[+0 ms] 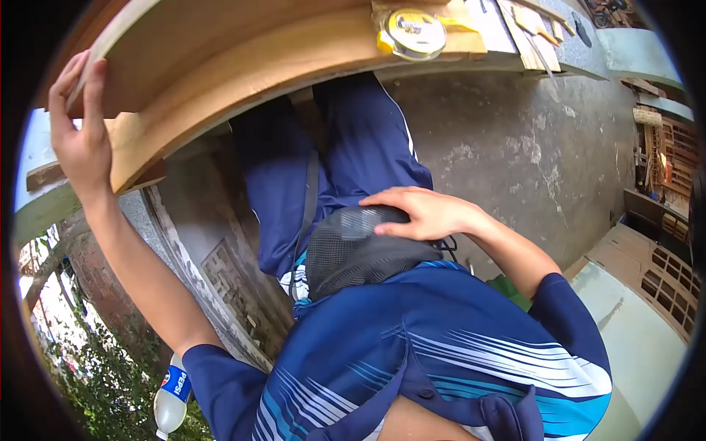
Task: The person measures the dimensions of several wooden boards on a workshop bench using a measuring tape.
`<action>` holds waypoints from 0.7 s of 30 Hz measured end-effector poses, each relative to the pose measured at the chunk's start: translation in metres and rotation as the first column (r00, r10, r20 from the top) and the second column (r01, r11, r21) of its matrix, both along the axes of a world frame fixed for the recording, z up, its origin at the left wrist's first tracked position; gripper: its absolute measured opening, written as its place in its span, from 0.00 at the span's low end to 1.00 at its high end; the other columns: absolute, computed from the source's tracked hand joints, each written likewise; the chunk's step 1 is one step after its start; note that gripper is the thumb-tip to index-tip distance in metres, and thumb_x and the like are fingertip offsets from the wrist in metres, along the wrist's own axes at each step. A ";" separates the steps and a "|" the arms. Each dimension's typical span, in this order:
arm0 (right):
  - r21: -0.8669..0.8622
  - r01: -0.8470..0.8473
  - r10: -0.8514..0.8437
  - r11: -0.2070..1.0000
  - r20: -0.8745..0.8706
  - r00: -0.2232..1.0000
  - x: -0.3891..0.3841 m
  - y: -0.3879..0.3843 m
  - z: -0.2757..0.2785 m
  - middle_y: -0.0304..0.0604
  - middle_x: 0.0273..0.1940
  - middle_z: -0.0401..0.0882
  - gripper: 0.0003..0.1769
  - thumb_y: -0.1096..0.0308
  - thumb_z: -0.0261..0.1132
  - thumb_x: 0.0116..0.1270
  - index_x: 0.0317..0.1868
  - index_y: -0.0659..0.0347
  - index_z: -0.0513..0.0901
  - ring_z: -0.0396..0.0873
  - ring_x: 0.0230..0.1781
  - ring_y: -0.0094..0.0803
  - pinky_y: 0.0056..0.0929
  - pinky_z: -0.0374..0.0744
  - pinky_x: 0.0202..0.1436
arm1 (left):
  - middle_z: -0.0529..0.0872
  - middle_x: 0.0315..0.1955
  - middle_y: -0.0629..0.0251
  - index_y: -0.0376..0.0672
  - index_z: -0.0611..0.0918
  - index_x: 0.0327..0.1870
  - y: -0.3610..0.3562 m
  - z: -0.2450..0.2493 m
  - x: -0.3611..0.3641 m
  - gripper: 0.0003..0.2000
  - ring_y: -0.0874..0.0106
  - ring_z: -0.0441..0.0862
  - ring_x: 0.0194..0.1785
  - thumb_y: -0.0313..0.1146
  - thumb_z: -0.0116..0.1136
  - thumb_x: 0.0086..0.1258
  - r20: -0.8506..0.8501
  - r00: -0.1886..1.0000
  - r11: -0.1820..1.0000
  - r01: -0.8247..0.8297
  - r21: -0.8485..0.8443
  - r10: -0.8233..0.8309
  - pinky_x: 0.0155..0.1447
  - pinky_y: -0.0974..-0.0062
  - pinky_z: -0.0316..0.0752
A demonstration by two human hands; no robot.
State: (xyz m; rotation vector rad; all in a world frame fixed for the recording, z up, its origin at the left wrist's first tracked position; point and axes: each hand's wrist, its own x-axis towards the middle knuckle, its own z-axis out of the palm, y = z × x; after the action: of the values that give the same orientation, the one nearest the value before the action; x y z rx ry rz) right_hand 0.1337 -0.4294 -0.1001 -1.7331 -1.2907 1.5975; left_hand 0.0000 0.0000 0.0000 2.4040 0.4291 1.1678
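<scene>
My left hand (84, 151) grips the end of an upright wooden board (184, 37) at the upper left, the fingers on one side of its edge and the thumb on the other. That board stands along a longer wooden piece (220, 92) at the workbench. At my waist, my right hand (430, 213) rests with fingers stretched over a black mesh pouch (342, 261). A round yellow tape measure (415, 33) lies on the wood at the top, apart from both hands.
Wood strips (529, 37) and small pieces lie at the upper right of the bench. A Pepsi bottle (173, 397) shows at the lower left near green plants (110, 397). Wooden lattice panels (673, 279) stand at the right. The concrete floor (507, 140) is worn.
</scene>
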 end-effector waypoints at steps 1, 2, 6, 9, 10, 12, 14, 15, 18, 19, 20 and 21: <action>-0.015 0.011 -0.012 1.000 -0.062 0.998 -0.002 -0.011 0.015 0.57 0.69 0.72 0.38 0.51 0.65 0.69 0.71 0.67 0.68 0.69 0.71 0.49 0.39 0.68 0.75 | 0.85 0.57 0.63 0.42 0.84 0.56 -0.002 0.001 0.001 0.15 0.73 0.82 0.58 0.39 0.64 0.74 0.006 1.000 0.997 0.014 -0.081 -0.013 0.63 0.77 0.73; -0.005 0.007 -0.007 1.000 -0.040 0.999 -0.002 -0.020 0.024 0.57 0.67 0.72 0.40 0.56 0.67 0.66 0.72 0.67 0.66 0.70 0.70 0.49 0.38 0.69 0.74 | 0.85 0.57 0.63 0.40 0.84 0.56 0.001 0.001 0.002 0.15 0.74 0.83 0.57 0.38 0.64 0.75 0.007 1.000 0.995 0.002 -0.098 -0.001 0.61 0.78 0.74; 0.006 -0.073 0.073 0.997 -0.172 0.982 0.025 -0.034 -0.007 0.55 0.71 0.66 0.49 0.69 0.71 0.54 0.77 0.64 0.60 0.67 0.73 0.46 0.38 0.67 0.75 | 0.86 0.56 0.63 0.39 0.84 0.57 0.015 -0.004 -0.002 0.15 0.74 0.84 0.54 0.37 0.63 0.75 -0.007 1.000 0.999 0.023 -0.033 -0.023 0.58 0.78 0.75; 0.051 -0.132 0.139 0.990 -0.200 0.970 0.032 -0.043 -0.003 0.56 0.73 0.62 0.54 0.70 0.73 0.52 0.79 0.62 0.55 0.63 0.74 0.48 0.39 0.66 0.76 | 0.86 0.55 0.63 0.39 0.84 0.58 0.024 -0.007 -0.006 0.16 0.74 0.84 0.54 0.38 0.62 0.76 -0.065 0.997 0.999 0.033 -0.015 -0.034 0.58 0.78 0.75; 0.073 -0.155 0.165 0.985 -0.164 0.973 0.033 -0.044 -0.003 0.57 0.74 0.60 0.56 0.70 0.73 0.50 0.79 0.62 0.54 0.63 0.75 0.48 0.39 0.67 0.75 | 0.86 0.56 0.63 0.40 0.84 0.59 0.024 -0.003 -0.007 0.16 0.74 0.84 0.54 0.38 0.61 0.77 -0.098 0.995 1.000 0.013 0.020 -0.011 0.58 0.77 0.75; 0.111 -0.192 0.202 0.975 -0.088 0.975 0.033 -0.048 -0.003 0.57 0.75 0.57 0.60 0.69 0.74 0.47 0.80 0.61 0.51 0.61 0.75 0.49 0.38 0.68 0.75 | 0.86 0.56 0.63 0.40 0.84 0.59 0.025 -0.002 -0.006 0.16 0.74 0.84 0.55 0.38 0.60 0.77 -0.091 0.996 0.999 0.029 0.026 -0.027 0.59 0.77 0.75; 0.057 -0.167 0.170 0.984 -0.049 0.984 0.039 -0.052 -0.003 0.57 0.76 0.54 0.61 0.70 0.74 0.45 0.80 0.60 0.51 0.62 0.75 0.50 0.38 0.68 0.75 | 0.86 0.56 0.63 0.41 0.83 0.59 0.033 -0.001 -0.008 0.15 0.74 0.83 0.56 0.38 0.60 0.77 -0.113 0.993 0.999 0.036 0.011 -0.034 0.61 0.75 0.75; 0.030 -0.154 0.155 0.988 -0.032 0.987 0.040 -0.053 -0.002 0.57 0.77 0.53 0.62 0.71 0.75 0.44 0.80 0.59 0.52 0.63 0.74 0.50 0.38 0.69 0.75 | 0.85 0.57 0.63 0.41 0.83 0.59 0.033 0.000 -0.008 0.16 0.74 0.83 0.56 0.39 0.60 0.77 -0.123 0.992 0.999 0.040 0.015 -0.038 0.61 0.75 0.75; 0.030 -0.066 0.063 0.997 0.079 0.995 0.030 -0.059 0.003 0.58 0.70 0.66 0.54 0.67 0.72 0.49 0.78 0.61 0.58 0.71 0.68 0.51 0.41 0.72 0.72 | 0.84 0.58 0.63 0.41 0.83 0.59 0.031 0.001 -0.008 0.16 0.73 0.83 0.57 0.39 0.59 0.78 -0.140 0.990 0.999 0.036 0.029 -0.032 0.62 0.75 0.76; 0.098 -0.066 0.051 0.993 0.151 0.987 0.025 -0.063 -0.002 0.57 0.68 0.70 0.52 0.66 0.71 0.50 0.77 0.61 0.59 0.73 0.66 0.51 0.42 0.72 0.71 | 0.84 0.58 0.63 0.41 0.83 0.59 0.031 0.002 -0.007 0.16 0.73 0.83 0.57 0.39 0.59 0.78 -0.141 0.990 0.998 0.035 0.051 -0.027 0.62 0.74 0.76; 0.138 -0.013 -0.015 0.990 0.199 0.980 0.021 -0.066 -0.004 0.57 0.62 0.76 0.44 0.64 0.69 0.54 0.73 0.62 0.66 0.75 0.65 0.50 0.43 0.74 0.69 | 0.84 0.58 0.63 0.41 0.83 0.59 0.030 0.002 -0.006 0.16 0.73 0.82 0.57 0.39 0.59 0.78 -0.141 0.990 0.997 0.033 0.074 -0.022 0.61 0.74 0.76; 0.192 0.043 -0.082 0.980 0.201 0.976 0.016 -0.067 -0.008 0.56 0.62 0.76 0.42 0.64 0.69 0.54 0.71 0.63 0.67 0.75 0.64 0.50 0.43 0.75 0.69 | 0.84 0.58 0.63 0.41 0.83 0.59 0.030 0.001 -0.007 0.16 0.73 0.82 0.57 0.39 0.59 0.78 -0.144 0.990 0.995 0.030 0.093 -0.016 0.61 0.74 0.76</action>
State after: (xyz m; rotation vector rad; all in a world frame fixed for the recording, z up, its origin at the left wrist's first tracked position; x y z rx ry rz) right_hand 0.1501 -0.4968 -0.1078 -1.8401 -1.4178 1.2418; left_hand -0.0068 0.0296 0.0014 2.5784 0.3974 1.0318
